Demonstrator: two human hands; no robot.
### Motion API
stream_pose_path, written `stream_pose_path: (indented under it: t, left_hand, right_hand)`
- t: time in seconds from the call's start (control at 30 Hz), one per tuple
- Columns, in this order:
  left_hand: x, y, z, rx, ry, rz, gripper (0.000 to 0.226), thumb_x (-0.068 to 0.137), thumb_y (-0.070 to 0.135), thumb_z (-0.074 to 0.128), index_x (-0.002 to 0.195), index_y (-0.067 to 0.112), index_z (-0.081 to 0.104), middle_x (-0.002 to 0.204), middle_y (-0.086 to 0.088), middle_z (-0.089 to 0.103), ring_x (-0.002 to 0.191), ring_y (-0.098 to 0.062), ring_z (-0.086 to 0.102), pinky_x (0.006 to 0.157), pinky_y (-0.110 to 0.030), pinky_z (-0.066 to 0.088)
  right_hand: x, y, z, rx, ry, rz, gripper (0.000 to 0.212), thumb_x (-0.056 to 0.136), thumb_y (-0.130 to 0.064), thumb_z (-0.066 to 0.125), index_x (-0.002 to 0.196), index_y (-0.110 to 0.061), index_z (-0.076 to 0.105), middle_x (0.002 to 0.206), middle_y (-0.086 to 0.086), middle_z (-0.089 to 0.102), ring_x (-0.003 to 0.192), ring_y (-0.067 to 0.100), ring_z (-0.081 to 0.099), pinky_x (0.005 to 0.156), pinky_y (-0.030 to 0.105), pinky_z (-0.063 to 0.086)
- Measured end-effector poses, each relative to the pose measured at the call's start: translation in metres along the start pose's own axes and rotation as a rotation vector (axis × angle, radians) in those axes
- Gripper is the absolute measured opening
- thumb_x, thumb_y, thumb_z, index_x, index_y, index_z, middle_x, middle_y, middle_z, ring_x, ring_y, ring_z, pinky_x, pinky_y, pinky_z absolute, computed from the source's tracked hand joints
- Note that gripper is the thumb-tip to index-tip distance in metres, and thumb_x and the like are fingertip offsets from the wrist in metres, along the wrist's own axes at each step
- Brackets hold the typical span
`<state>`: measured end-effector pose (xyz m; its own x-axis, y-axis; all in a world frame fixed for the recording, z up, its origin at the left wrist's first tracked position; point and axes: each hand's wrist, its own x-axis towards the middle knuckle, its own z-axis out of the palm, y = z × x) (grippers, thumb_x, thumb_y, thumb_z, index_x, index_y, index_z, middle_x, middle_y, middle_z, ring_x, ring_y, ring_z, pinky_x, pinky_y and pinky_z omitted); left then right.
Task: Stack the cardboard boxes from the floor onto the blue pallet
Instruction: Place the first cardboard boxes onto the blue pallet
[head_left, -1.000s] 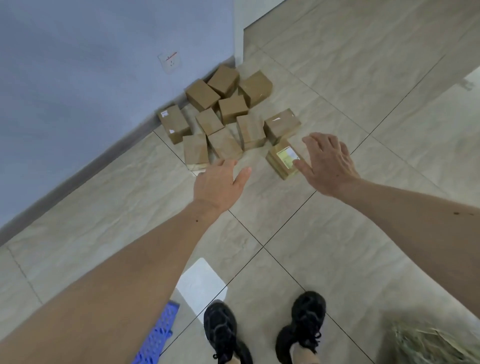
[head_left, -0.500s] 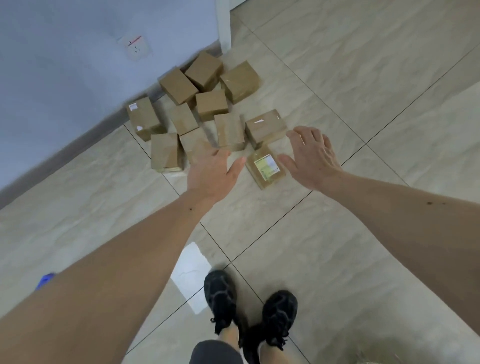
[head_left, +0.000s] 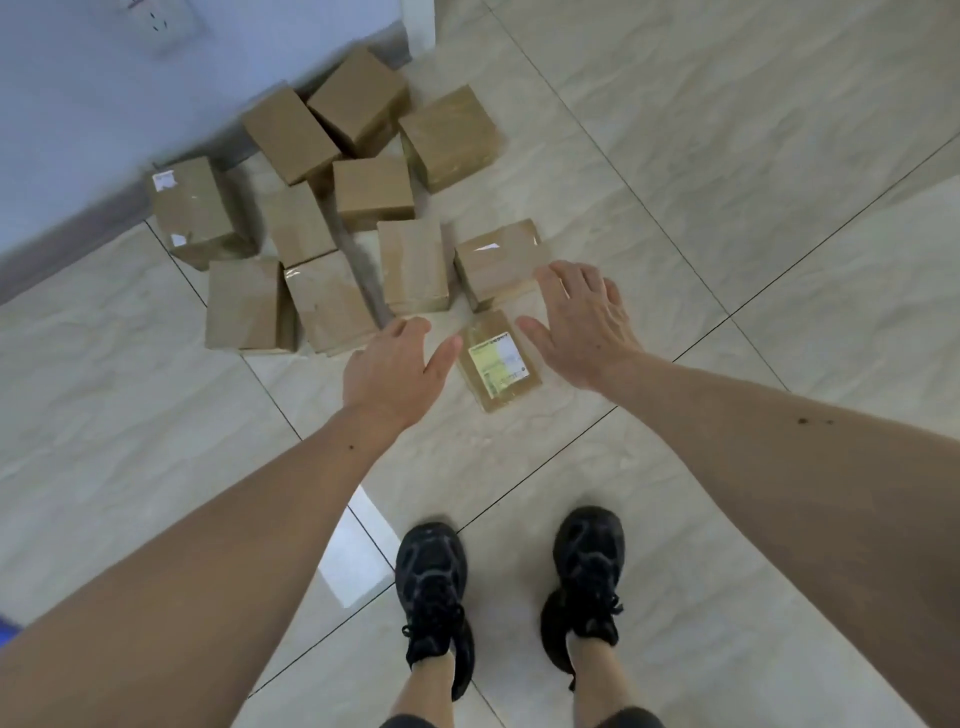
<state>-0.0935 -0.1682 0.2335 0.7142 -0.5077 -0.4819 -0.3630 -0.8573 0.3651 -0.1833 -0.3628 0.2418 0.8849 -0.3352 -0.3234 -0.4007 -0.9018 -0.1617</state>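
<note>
Several brown cardboard boxes lie scattered on the tiled floor near the wall corner. The nearest is a small box with a yellow-green label (head_left: 497, 364). My left hand (head_left: 390, 370) hovers just left of it, fingers apart and empty. To the box's right hovers my right hand (head_left: 582, 319), spread open, its fingertips over the edge of a taped box (head_left: 496, 257). Neither hand touches the labelled box. Of the blue pallet only a sliver (head_left: 6, 631) shows at the left edge.
A blue-grey wall (head_left: 78, 104) with a socket and dark skirting runs along the upper left, ending at a white corner post (head_left: 418, 26). My two black shoes (head_left: 431, 587) stand just behind the boxes. Open tiled floor lies to the right.
I have stepped closer and leaned over the boxes. Both hands have come down either side of the labelled box. The pallet has slid almost out of view.
</note>
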Motion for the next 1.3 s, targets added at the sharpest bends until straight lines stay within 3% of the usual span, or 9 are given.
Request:
stream_pose_path:
  t: [0.43,0.63,0.83,1.1,1.2,1.3]
  left_hand:
    - [0.092,-0.007,0.146,-0.018,0.068,-0.158,0.079,0.096,0.064,0.037,0.152,0.01,0.026,0.154,-0.008,0.032,0.133,-0.032,0.041,0.1,-0.049,0.038]
    - [0.121,-0.027,0.21,-0.113,0.099,-0.303,0.094,0.092,0.071,0.035,0.156,0.007,0.013,0.16,-0.012,0.022,0.142,-0.033,0.03,0.106,-0.054,0.035]
    - [0.137,-0.042,0.252,-0.231,0.057,-0.394,0.101,0.09,0.077,0.021,0.159,0.005,0.005,0.167,-0.014,0.002,0.153,-0.028,-0.001,0.123,-0.05,0.011]
    - [0.141,-0.033,0.265,-0.334,-0.045,-0.358,0.084,0.095,0.071,0.006,0.16,0.018,-0.005,0.167,-0.005,-0.012,0.152,-0.025,-0.018,0.122,-0.044,-0.012]
    - [0.135,-0.031,0.258,-0.471,-0.068,-0.339,0.098,0.084,0.081,-0.002,0.161,0.02,0.001,0.168,-0.006,-0.004,0.153,-0.022,-0.016,0.123,-0.042,-0.011]
    - [0.129,-0.032,0.25,-0.67,-0.081,-0.321,0.096,0.082,0.086,0.002,0.16,0.03,0.007,0.165,-0.006,0.017,0.153,-0.027,0.006,0.124,-0.05,0.003]
  right_hand:
    - [0.079,0.058,0.139,0.001,-0.087,-0.116,0.066,0.101,-0.048,0.045,0.151,-0.008,0.034,0.152,0.012,0.039,0.137,0.034,0.035,0.111,0.045,0.028]
    - [0.095,0.077,0.207,0.113,-0.059,-0.026,0.073,0.098,-0.06,0.044,0.149,-0.009,0.035,0.153,0.01,0.036,0.14,0.031,0.031,0.113,0.044,0.025]
    - [0.11,0.078,0.244,0.3,-0.205,0.184,0.083,0.096,-0.072,0.026,0.157,-0.016,0.027,0.164,0.001,0.019,0.151,0.024,0.012,0.121,0.047,0.011]
    - [0.116,0.073,0.252,0.495,-0.377,0.281,0.08,0.097,-0.072,0.015,0.158,-0.023,0.029,0.17,-0.005,-0.002,0.154,0.019,-0.007,0.122,0.05,-0.003]
    - [0.114,0.069,0.247,0.603,-0.435,0.283,0.085,0.091,-0.08,0.014,0.155,-0.029,0.036,0.169,-0.001,0.013,0.155,0.023,0.0,0.122,0.052,0.001]
    - [0.109,0.061,0.234,0.86,-0.532,0.367,0.107,0.066,-0.099,0.024,0.144,-0.03,0.049,0.145,0.001,0.053,0.141,0.025,0.04,0.115,0.047,0.029]
